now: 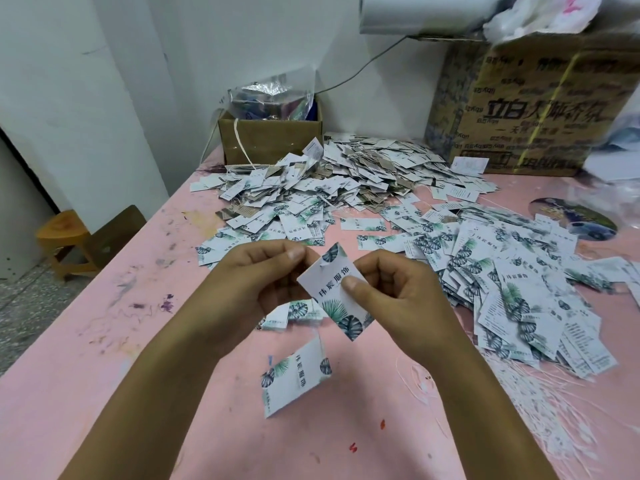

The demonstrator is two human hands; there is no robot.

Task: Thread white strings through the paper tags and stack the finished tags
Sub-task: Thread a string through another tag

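Observation:
A white paper tag (332, 289) printed with green leaves and dark characters is held tilted above the pink table (104, 341). My right hand (388, 289) pinches it, thumb on its face. My left hand (256, 275) pinches at the tag's upper left edge, near its top corner; whether it holds a string there I cannot tell. Below them a second tag (298, 375) hangs or stands on edge, with a thin white string (321, 341) rising from it. Another tag (294, 313) lies flat under my left hand. A bundle of white strings (540, 393) lies at the right.
A big heap of tags (346, 181) covers the table's far middle, and an overlapping spread of tags (519, 289) lies at the right. A small open cardboard box (270, 140) and a large printed carton (536, 98) stand at the back. A wooden stool (65, 237) is at the left.

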